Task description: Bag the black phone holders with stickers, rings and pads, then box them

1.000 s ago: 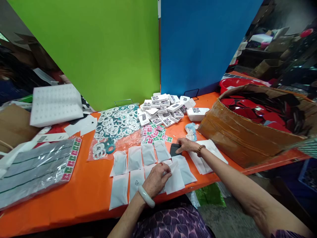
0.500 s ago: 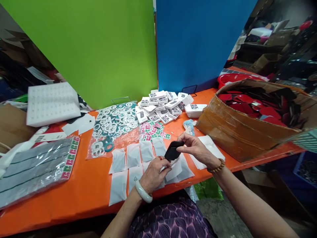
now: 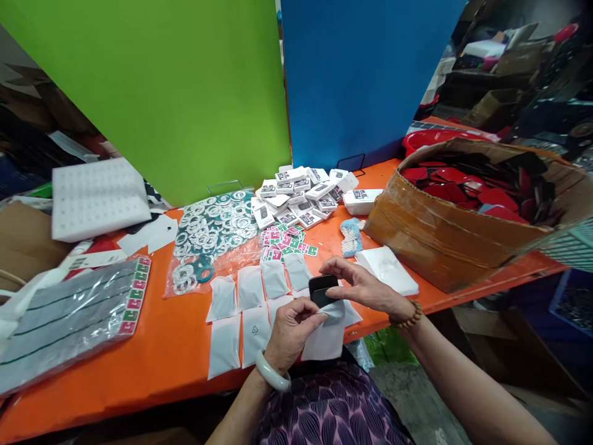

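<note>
Orange covers the table (image 3: 152, 352), and behind it stand a green board (image 3: 162, 93) and a blue board (image 3: 356, 74), with cluttered shelves off to the right. Near the front edge the left hand (image 3: 290, 334), a pale bangle (image 3: 272, 376) on its wrist, pinches the top of a white pouch (image 3: 327, 337) between thumb and fingers, closed on it so that the pouch hangs lifted off the table. Just above it the right hand (image 3: 364, 287), with a bead bracelet (image 3: 406, 316) on its wrist, grips a small black case (image 3: 322, 289) in its fingertips; the lower end of the case meets the mouth of the pouch, though how far in it sits cannot be told. Beside the left hand more white pouches (image 3: 250, 296) lie flat in two rows on the table. Beyond them is a scatter of pink and green stickers (image 3: 285, 242), then a heap of small white boxes (image 3: 301, 198) against the blue board. Left of the boxes, a clear bag of white and teal rings (image 3: 213, 228) lies open. Farther left lie a bag of grey sheets (image 3: 65, 315) and a white foam block (image 3: 97, 198). To the right of the hands sits a stack of white sheets (image 3: 386, 269), near a small blue-and-white cloth (image 3: 349, 235), and behind these a large taped carton (image 3: 463, 228) filled with red and black pieces.
</note>
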`<state>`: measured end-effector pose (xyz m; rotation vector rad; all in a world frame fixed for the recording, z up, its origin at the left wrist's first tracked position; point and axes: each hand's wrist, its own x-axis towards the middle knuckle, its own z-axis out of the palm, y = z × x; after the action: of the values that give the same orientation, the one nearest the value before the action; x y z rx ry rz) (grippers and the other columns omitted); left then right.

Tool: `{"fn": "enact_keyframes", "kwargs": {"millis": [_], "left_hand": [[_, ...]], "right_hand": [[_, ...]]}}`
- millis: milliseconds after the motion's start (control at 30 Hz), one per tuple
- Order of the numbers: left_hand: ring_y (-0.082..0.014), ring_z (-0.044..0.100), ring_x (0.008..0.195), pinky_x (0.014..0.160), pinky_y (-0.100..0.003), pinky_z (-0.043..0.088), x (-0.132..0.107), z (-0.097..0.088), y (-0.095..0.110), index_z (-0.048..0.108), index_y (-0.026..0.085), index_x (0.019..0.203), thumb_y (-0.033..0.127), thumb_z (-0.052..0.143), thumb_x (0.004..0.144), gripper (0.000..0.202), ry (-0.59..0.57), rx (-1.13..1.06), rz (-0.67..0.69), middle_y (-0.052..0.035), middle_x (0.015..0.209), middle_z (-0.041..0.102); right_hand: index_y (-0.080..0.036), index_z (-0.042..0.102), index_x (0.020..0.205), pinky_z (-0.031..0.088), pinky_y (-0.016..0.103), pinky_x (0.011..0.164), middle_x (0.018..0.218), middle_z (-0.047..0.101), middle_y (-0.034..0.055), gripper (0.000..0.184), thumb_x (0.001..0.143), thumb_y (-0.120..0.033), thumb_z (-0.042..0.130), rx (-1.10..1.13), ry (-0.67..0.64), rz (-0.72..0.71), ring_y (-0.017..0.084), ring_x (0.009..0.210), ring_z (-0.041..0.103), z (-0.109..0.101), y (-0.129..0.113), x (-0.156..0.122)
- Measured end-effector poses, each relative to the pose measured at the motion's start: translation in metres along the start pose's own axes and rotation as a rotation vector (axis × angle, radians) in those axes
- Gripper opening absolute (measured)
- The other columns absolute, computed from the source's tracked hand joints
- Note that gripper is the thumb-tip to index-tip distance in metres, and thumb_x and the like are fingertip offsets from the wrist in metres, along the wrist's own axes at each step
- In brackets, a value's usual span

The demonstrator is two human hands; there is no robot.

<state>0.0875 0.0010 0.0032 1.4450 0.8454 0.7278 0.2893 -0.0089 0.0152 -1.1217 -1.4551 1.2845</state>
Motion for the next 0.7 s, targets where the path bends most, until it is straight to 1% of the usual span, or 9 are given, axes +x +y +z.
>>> {"fn": "enact_keyframes", "kwargs": {"millis": [100, 167, 233, 333, 400, 500, 567, 633, 700], "left_hand": [[-0.0089, 0.044, 0.059, 0.058, -0.021, 0.036, 0.000, -0.003, 0.002, 0.059, 0.016, 0.065, 0.029, 0.071, 0.071, 0.019, 0.060, -0.125, -0.031, 0.0038, 0.062, 0.051], [-0.0087, 0.044, 0.060, 0.059, -0.021, 0.036, 0.000, -0.005, 0.005, 0.058, 0.016, 0.065, 0.029, 0.071, 0.071, 0.019, 0.092, -0.147, -0.017, 0.0039, 0.062, 0.050], [-0.0090, 0.044, 0.061, 0.060, -0.021, 0.037, 0.000, -0.005, 0.006, 0.058, 0.016, 0.066, 0.028, 0.071, 0.073, 0.018, 0.100, -0.136, 0.016, 0.0037, 0.063, 0.050], [-0.0102, 0.047, 0.064, 0.063, -0.022, 0.038, -0.001, -0.003, 0.007, 0.060, 0.016, 0.067, 0.026, 0.069, 0.074, 0.015, 0.096, -0.096, 0.085, 0.0023, 0.066, 0.052], [-0.0105, 0.048, 0.065, 0.064, -0.022, 0.039, -0.001, -0.002, 0.007, 0.061, 0.016, 0.068, 0.025, 0.069, 0.075, 0.014, 0.098, -0.074, 0.123, 0.0019, 0.066, 0.053], [-0.0102, 0.048, 0.063, 0.063, -0.022, 0.040, 0.000, -0.002, 0.010, 0.061, 0.017, 0.067, 0.024, 0.069, 0.075, 0.013, 0.096, -0.053, 0.147, 0.0023, 0.065, 0.053], [-0.0110, 0.051, 0.064, 0.065, -0.022, 0.042, 0.001, -0.002, 0.012, 0.061, 0.017, 0.068, 0.026, 0.069, 0.075, 0.014, 0.086, -0.050, 0.151, 0.0015, 0.066, 0.056], [-0.0138, 0.057, 0.073, 0.071, -0.024, 0.045, 0.003, -0.001, 0.016, 0.062, 0.018, 0.068, 0.028, 0.070, 0.075, 0.015, 0.068, -0.065, 0.157, -0.0017, 0.075, 0.062], [-0.0177, 0.061, 0.085, 0.079, -0.027, 0.047, 0.005, 0.000, 0.020, 0.062, 0.018, 0.069, 0.030, 0.070, 0.075, 0.015, 0.049, -0.083, 0.166, -0.0058, 0.089, 0.066]], "right_hand": [[-0.026, 0.054, 0.107, 0.043, 0.030, 0.083, 0.103, 0.055, 0.0006, 0.039, 0.074, -0.029, 0.075, 0.073, 0.148, -0.056, 0.016, 0.091, 0.054, 0.006, 0.009, -0.009], [-0.027, 0.054, 0.103, 0.043, 0.030, 0.081, 0.097, 0.055, -0.0004, 0.036, 0.074, -0.028, 0.076, 0.144, 0.220, -0.089, 0.015, 0.088, 0.054, 0.011, 0.014, -0.015], [-0.025, 0.056, 0.094, 0.042, 0.029, 0.079, 0.090, 0.055, -0.0011, 0.027, 0.074, -0.027, 0.075, 0.178, 0.258, -0.108, 0.015, 0.084, 0.053, 0.016, 0.015, -0.020], [-0.022, 0.055, 0.081, 0.040, 0.028, 0.074, 0.081, 0.052, -0.0013, 0.017, 0.078, -0.029, 0.071, 0.178, 0.271, -0.092, 0.014, 0.079, 0.050, 0.022, 0.010, -0.024], [-0.021, 0.054, 0.076, 0.039, 0.027, 0.072, 0.078, 0.051, -0.0011, 0.018, 0.081, -0.032, 0.067, 0.173, 0.268, -0.075, 0.014, 0.076, 0.048, 0.024, 0.006, -0.025], [-0.021, 0.052, 0.074, 0.039, 0.027, 0.071, 0.079, 0.050, -0.0005, 0.021, 0.084, -0.034, 0.064, 0.149, 0.262, -0.072, 0.014, 0.075, 0.047, 0.023, 0.000, -0.025], [-0.021, 0.051, 0.075, 0.039, 0.027, 0.070, 0.080, 0.050, 0.0000, 0.021, 0.084, -0.036, 0.063, 0.135, 0.266, -0.074, 0.014, 0.076, 0.047, 0.022, -0.003, -0.026], [-0.022, 0.050, 0.074, 0.040, 0.028, 0.070, 0.080, 0.049, 0.0004, 0.023, 0.083, -0.038, 0.064, 0.145, 0.278, -0.077, 0.015, 0.076, 0.046, 0.021, -0.005, -0.026], [-0.022, 0.050, 0.074, 0.041, 0.028, 0.069, 0.080, 0.048, 0.0007, 0.026, 0.081, -0.041, 0.065, 0.171, 0.292, -0.074, 0.016, 0.077, 0.046, 0.020, -0.006, -0.026]]}}
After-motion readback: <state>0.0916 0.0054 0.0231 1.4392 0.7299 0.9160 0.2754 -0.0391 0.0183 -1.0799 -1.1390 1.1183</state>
